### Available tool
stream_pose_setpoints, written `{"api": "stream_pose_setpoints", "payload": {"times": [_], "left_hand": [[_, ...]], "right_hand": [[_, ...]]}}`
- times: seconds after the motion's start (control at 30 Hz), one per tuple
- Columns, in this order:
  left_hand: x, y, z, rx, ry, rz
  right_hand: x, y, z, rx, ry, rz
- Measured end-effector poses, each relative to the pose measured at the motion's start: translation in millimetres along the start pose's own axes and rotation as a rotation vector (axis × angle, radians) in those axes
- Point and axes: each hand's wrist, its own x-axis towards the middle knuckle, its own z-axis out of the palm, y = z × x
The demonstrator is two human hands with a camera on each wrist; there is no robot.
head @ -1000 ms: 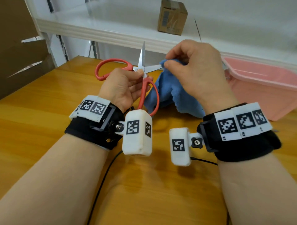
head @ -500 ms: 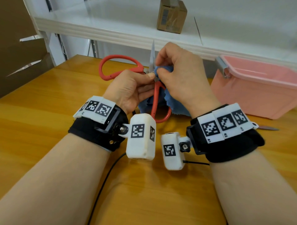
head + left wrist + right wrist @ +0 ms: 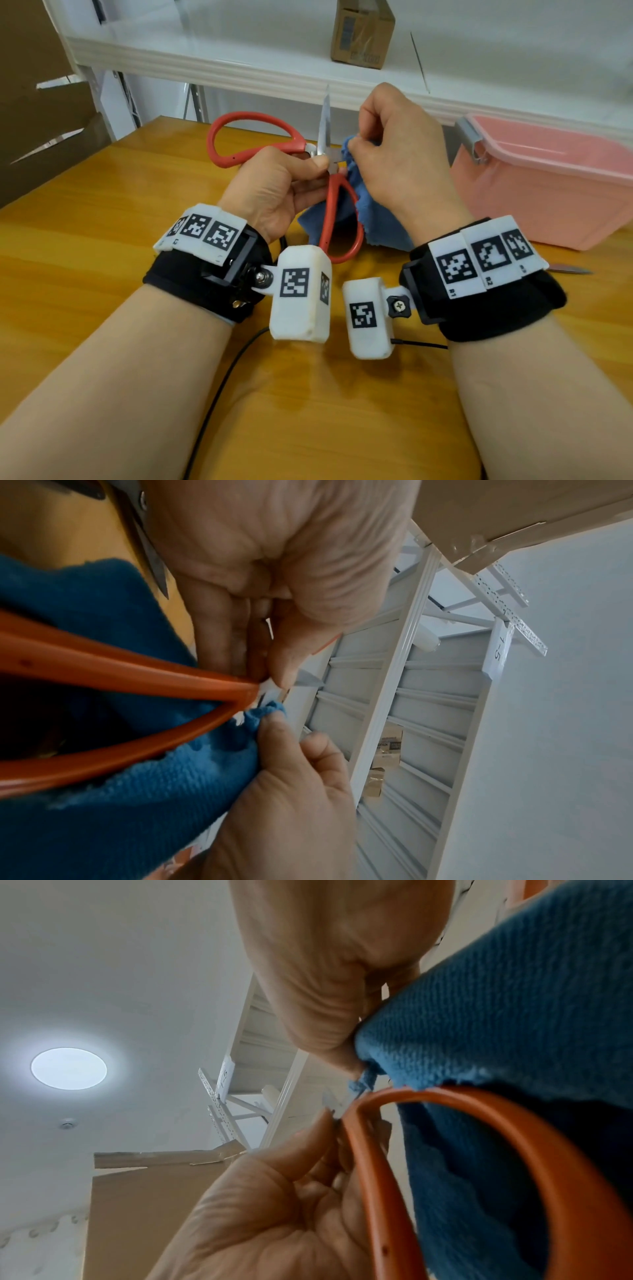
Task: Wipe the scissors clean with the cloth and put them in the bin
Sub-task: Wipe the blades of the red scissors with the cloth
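Observation:
Red-handled scissors point(image 3: 257, 135) stand spread wide above the wooden table, one steel blade pointing up. My left hand point(image 3: 284, 185) pinches them at the pivot, thumb on the metal. My right hand point(image 3: 394, 150) grips a blue cloth point(image 3: 376, 219) and presses a fold of it against the other blade, which is hidden under the cloth. In the left wrist view the red handle loop point(image 3: 103, 669) crosses the cloth point(image 3: 120, 804). The right wrist view shows the cloth point(image 3: 514, 1001) bunched in my fingers beside the handle point(image 3: 479, 1123). The pink bin point(image 3: 548, 185) sits at the right.
A white shelf point(image 3: 239, 51) with a small cardboard box point(image 3: 363, 32) runs along the back. Brown cardboard point(image 3: 41, 137) stands at the left. A black cable point(image 3: 219, 394) trails over the table point(image 3: 102, 274) below my wrists. Another metal blade tip point(image 3: 572, 269) lies by the bin.
The right hand brought the cloth in from the blade tip to the pivot, beside the left thumb. The scissors turned, so the upright blade shifted right and the far handle swung up.

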Motion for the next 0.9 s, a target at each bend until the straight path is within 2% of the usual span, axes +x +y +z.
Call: {"api": "stream_pose_setpoints", "payload": {"times": [0.17,0.37,0.63,0.77,0.9], "left_hand": [[-1,0,0,0.035,-0.014,-0.004],[1,-1,1,-0.010,0.014,-0.001],[1,7,-8,-0.207,0.012,-0.032],[0,7,-9,-0.293,0.009,-0.056],[0,8,-9,-0.327,-0.007,-0.077]], "right_hand": [[-2,-7,2,0.029,-0.038,-0.029],[3,7,-2,-0.010,-0.019,0.017],[7,2,-13,0.366,0.194,0.024],[10,7,-18,0.339,0.184,0.040],[8,3,-16,0.241,0.154,-0.026]]}}
